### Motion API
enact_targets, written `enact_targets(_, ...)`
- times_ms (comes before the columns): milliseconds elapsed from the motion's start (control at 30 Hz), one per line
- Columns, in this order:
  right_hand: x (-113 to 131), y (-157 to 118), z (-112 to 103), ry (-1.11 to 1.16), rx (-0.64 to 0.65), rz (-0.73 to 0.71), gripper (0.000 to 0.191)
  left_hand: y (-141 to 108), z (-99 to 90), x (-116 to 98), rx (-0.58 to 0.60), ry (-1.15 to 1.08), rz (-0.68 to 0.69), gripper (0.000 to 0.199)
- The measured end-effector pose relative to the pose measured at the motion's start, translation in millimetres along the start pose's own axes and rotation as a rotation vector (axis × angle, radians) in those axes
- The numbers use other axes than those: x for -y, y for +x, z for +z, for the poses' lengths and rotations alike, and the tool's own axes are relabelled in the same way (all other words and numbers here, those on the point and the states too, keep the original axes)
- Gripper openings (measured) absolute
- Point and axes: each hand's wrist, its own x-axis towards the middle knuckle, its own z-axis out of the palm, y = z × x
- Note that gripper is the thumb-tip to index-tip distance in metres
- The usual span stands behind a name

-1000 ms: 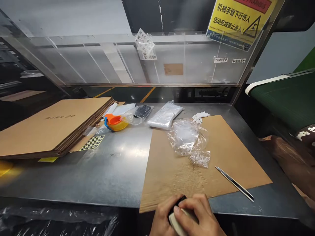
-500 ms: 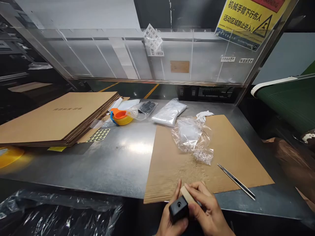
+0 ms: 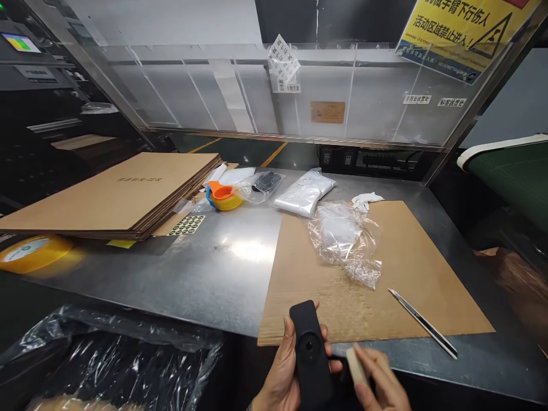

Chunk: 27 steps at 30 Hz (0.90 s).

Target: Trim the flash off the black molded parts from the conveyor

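Observation:
A long black object with a round recess in its face lies in my left hand, whose fingers wrap round it from both sides. Just right of it, my right hand pinches a small beige block, apart from the black object. Both hands are at the table's front edge, below a flat cardboard sheet. Crumpled clear plastic lies on the sheet, and a utility knife rests across its right front edge.
Stacked cardboard and a yellow tape roll are at the left. An orange tape dispenser, plastic packets and a white glove lie farther back. A black-lined bin stands at the front left.
The black object has turned and now shows its long face. My right hand has moved the beige block away from it, to the right. The view has shifted slightly left.

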Motion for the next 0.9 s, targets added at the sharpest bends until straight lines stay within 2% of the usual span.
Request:
enact_targets(100, 24.3, 28.2, -20.9, -0.161, -0.052, -0.141, 0.042, -1.2, -0.4, 6.5, 0.085, 0.045, -0.179, 0.066)
enact_targets(167, 43.0, 46.5, -23.6, -0.229, 0.001, -0.292, 0.043, -3.6, -1.4, 10.6, 0.118, 0.128, -0.248, 0.064)
enact_targets(200, 50.9, 53.6, -22.1, -0.249, 0.046, -0.367, 0.043, -5.1, -2.1, 12.0, 0.117, 0.191, -0.234, 0.06)
enact_targets(267, 62.0, 62.5, -16.9, -0.258, 0.118, -0.495, 0.044, -7.3, -4.5, 14.1, 0.074, 0.317, -0.117, 0.051)
enact_targets(333, 66.9, 65.8, -13.9, -0.254, 0.186, -0.567, 0.043, -8.0, -8.8, 16.7, 0.013, 0.356, -0.018, 0.042)
enact_targets(367, 67.5, 65.9, -14.5, -0.255, 0.222, -0.573, 0.042, -7.6, -11.6, 18.5, -0.007, 0.335, -0.035, 0.04)
enact_targets(467, 64.7, 63.8, -22.1, -0.26, 0.319, -0.506, 0.045, -4.6, -20.3, 25.0, 0.013, 0.21, -0.282, 0.056)
enact_targets(533, 61.8, 61.5, -27.0, -0.253, 0.31, -0.486, 0.049, -2.4, -23.3, 27.7, 0.032, 0.177, -0.366, 0.062)
enact_targets(667, 60.8, 59.9, -28.8, -0.285, 0.298, -0.523, 0.049, -1.3, -21.1, 27.3, -0.023, 0.181, -0.234, 0.039)
enact_targets(733, 61.5, 61.8, -29.1, -0.288, 0.323, -0.5, 0.048, -2.1, -19.2, 26.8, -0.009, 0.208, -0.262, 0.049)
enact_targets(833, 62.6, 65.9, -29.5, -0.29, 0.278, -0.449, 0.049, -3.6, -17.9, 26.0, 0.08, 0.298, -0.369, 0.077)
enact_targets(900, 64.9, 67.7, -27.0, -0.325, 0.222, -0.423, 0.047, -4.6, -17.5, 24.5, 0.08, 0.35, -0.314, 0.077)
